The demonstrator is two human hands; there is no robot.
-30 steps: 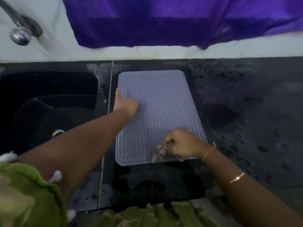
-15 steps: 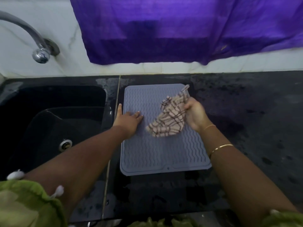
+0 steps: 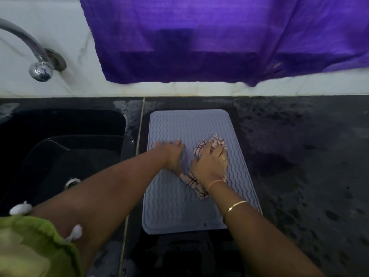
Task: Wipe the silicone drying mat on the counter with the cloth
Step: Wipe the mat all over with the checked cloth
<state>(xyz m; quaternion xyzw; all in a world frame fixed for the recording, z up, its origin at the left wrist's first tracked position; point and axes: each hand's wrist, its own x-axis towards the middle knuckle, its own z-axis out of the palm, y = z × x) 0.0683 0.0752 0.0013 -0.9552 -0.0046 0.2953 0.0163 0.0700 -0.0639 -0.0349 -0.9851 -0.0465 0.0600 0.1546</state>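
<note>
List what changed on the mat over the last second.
The right hand carried the cloth from the near edge of the drying mat towards its far right part, then back to the middle. There it now presses the cloth flat under spread fingers instead of bunching it. The left hand stayed pressing on the mat's left side. The mat kept its place on the counter beside the sink.

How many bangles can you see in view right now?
2, both behind the right hand pressing the cloth: the thin bangle at its wrist, the gold bangle farther up the forearm. None shows elsewhere.
</note>
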